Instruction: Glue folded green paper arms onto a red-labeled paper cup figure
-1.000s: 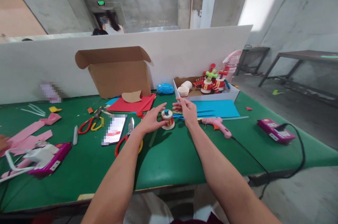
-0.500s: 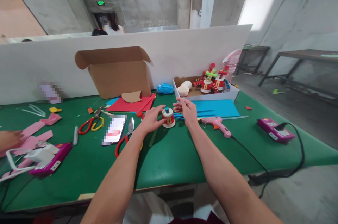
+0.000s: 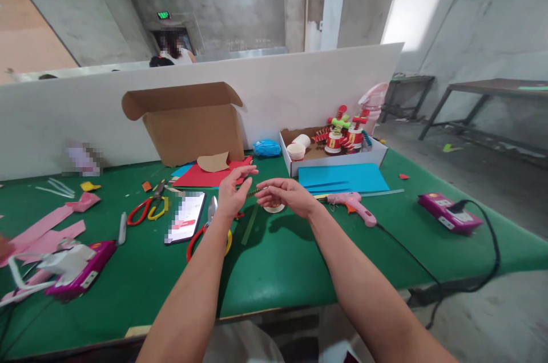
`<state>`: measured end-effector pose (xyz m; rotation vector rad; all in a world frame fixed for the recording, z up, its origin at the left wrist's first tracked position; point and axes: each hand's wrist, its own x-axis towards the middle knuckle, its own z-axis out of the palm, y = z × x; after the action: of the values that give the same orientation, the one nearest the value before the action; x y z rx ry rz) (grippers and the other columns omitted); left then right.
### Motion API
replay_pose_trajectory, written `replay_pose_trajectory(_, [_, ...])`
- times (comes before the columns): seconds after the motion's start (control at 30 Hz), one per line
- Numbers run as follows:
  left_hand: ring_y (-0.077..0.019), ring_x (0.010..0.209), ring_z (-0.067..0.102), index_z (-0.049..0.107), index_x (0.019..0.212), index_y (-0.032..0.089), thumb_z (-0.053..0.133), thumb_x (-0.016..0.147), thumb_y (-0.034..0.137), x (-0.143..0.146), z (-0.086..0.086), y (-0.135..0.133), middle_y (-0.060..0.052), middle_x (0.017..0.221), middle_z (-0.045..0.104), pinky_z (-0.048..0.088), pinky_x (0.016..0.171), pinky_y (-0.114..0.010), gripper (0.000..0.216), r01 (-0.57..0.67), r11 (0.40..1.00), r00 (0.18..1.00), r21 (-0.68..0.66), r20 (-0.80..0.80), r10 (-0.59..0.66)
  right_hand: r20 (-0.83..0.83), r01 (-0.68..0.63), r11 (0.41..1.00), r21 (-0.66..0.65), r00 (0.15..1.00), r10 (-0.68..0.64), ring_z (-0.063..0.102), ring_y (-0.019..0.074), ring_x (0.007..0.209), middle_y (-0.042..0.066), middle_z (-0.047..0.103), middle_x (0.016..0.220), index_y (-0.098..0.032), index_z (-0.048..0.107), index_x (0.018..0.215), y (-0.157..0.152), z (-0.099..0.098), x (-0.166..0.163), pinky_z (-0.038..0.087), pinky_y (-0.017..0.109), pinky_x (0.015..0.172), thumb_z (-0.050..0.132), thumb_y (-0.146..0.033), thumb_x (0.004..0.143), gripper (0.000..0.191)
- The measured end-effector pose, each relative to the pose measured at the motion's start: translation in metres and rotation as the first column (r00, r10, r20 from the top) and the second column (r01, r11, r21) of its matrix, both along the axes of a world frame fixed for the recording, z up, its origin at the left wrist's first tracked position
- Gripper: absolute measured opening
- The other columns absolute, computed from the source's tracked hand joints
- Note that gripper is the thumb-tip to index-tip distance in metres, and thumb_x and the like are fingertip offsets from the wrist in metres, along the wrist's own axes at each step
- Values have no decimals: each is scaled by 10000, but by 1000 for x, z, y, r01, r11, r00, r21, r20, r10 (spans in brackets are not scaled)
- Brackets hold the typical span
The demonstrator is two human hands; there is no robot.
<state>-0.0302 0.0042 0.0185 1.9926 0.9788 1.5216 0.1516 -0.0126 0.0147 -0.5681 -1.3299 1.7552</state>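
Note:
A small dark-and-gold coiled strip (image 3: 252, 193) spans the gap between my two hands. My left hand (image 3: 233, 192) is at its left end, fingers stretched out and thumb apart from them. My right hand (image 3: 287, 195) reaches across from the right, with its bent fingertips at the strip's right end; its thumb is mostly hidden. Behind and under my right hand stands a white paper cup (image 3: 274, 209), of which only the lower rim shows. Scissors (image 3: 209, 232) with red and yellow handles lie beside my left forearm, and a translucent strip (image 3: 250, 225) lies between my arms.
A pink glue gun (image 3: 351, 206) lies to the right, its cord running to a purple power strip (image 3: 449, 213). Blue sheets (image 3: 342, 178) lie before a white box (image 3: 338, 164) holding cups and finished figures. Leftward are a phone (image 3: 187, 217), pliers (image 3: 148, 206) and another person's hand (image 3: 5, 246).
My left hand has drawn back left from the cup and opened. My right hand has moved left and lower, now covering most of the cup. The view has shifted slightly.

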Motion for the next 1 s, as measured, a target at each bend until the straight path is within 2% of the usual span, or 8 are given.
replay_pose_trajectory(0.17, [-210, 995, 623, 673, 965, 205, 571, 853, 284, 2, 5, -3, -73, 998, 691, 494, 939, -401, 171, -87, 986, 992, 143, -78, 99, -2, 28, 999, -37, 1000, -28, 712, 157, 841, 108, 735, 1006, -147, 663, 1047, 1, -2, 2, 542, 314, 842, 775, -319, 728, 380])
replay_pose_trajectory(0.27, [-228, 1044, 594, 688, 872, 228, 589, 847, 302, 7, 11, -8, -64, 995, 698, 477, 971, -449, 126, -62, 972, 979, 228, -176, 104, -11, 39, 997, -67, 999, -40, 715, 154, 835, 86, 743, 959, -153, 654, 1041, -1, 0, 1, 546, 304, 829, 758, -282, 732, 351])
replay_pose_trajectory(0.4, [-259, 1131, 540, 709, 852, 249, 589, 837, 287, 13, 12, -12, -62, 1075, 692, 451, 991, -505, 127, 3, 976, 945, 219, -320, 69, -86, 52, 997, -62, 995, -58, 698, 136, 861, 57, 738, 961, -165, 653, 1004, -2, 3, -1, 530, 266, 838, 730, -206, 709, 307])
replay_pose_trajectory(0.57, [-259, 1201, 486, 716, 933, 257, 598, 817, 229, 14, 7, -11, -50, 1160, 659, 416, 1029, -492, 168, 79, 961, 891, 265, -451, 51, -117, 4, 997, -77, 993, -13, 677, 126, 760, 48, 733, 908, -164, 641, 1034, -2, 4, -1, 492, 190, 637, 640, -95, 655, 386])
replay_pose_trajectory(0.67, [-249, 1187, 495, 719, 952, 258, 616, 831, 246, 16, 2, -8, -50, 1141, 666, 410, 1035, -474, 159, 95, 941, 879, 324, -472, 74, -153, -16, 995, -97, 988, 1, 655, 122, 716, 34, 721, 848, -159, 636, 1029, -1, 3, 0, 468, 185, 602, 560, -36, 596, 457])
replay_pose_trajectory(0.77, [-239, 1152, 518, 735, 909, 274, 632, 845, 277, 18, -2, -4, -37, 1105, 683, 416, 1026, -461, 122, 59, 933, 875, 355, -468, 123, -186, -13, 992, -123, 983, -10, 635, 111, 686, 19, 708, 820, -152, 638, 1015, 0, 1, 1, 478, 198, 637, 515, -18, 556, 493])
replay_pose_trajectory(0.93, [-240, 1147, 523, 746, 876, 306, 639, 847, 288, 18, -5, 1, -24, 1105, 691, 416, 1014, -472, 113, 14, 941, 867, 339, -473, 158, -228, -41, 980, -193, 974, -5, 623, 121, 681, 11, 692, 795, -147, 629, 1067, -1, 3, 4, 505, 237, 686, 501, -38, 589, 507])
replay_pose_trajectory(1.0, [-239, 1131, 534, 744, 847, 297, 611, 864, 295, 17, -5, 1, -28, 1090, 698, 426, 1002, -476, 134, 1, 941, 874, 339, -458, 164, -243, -53, 970, -237, 970, -6, 636, 132, 707, 14, 692, 788, -151, 628, 1059, -2, 5, 4, 519, 256, 722, 507, -67, 634, 450])
